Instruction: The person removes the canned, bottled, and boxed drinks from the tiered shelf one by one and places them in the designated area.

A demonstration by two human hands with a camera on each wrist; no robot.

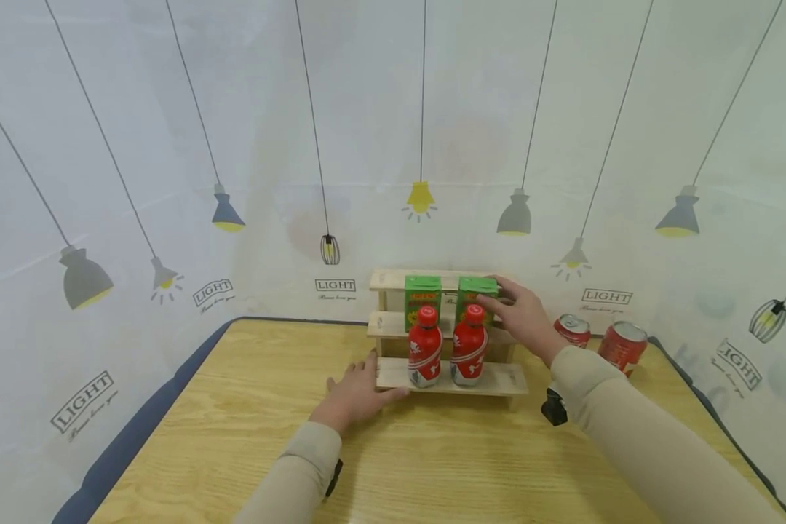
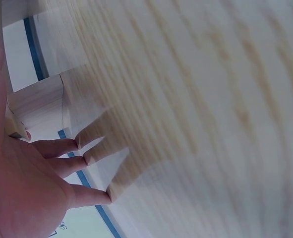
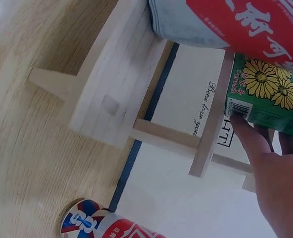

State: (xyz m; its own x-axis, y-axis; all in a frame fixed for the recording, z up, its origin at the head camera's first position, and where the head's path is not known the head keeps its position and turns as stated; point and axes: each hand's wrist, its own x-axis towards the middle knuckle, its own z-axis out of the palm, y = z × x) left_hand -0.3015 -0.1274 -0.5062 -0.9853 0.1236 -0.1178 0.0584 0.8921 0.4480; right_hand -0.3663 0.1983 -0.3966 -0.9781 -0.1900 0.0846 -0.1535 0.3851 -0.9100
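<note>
A three-step wooden rack (image 1: 498, 378) stands on the table. On its lowest step are two red bottles with red caps, a left bottle (image 1: 426, 356) and a right bottle (image 1: 469, 355). Behind them on the middle step stand two green drink cartons, a left carton (image 1: 422, 286) and a right carton (image 3: 272, 91) printed with yellow flowers. My right hand (image 1: 527, 316) holds the right carton by its side, thumb at the front corner. At the rack's lower left end, my left hand (image 1: 354, 397) rests with thumb along the front edge and three straight fingers (image 2: 89, 195) touching the tabletop.
Two red cans, a nearer can (image 1: 622, 346) and a farther can (image 1: 572, 330), stand right of the rack near the back edge. Behind the wooden table (image 1: 249, 393) hangs a pale curtain (image 1: 367, 131) printed with lamps.
</note>
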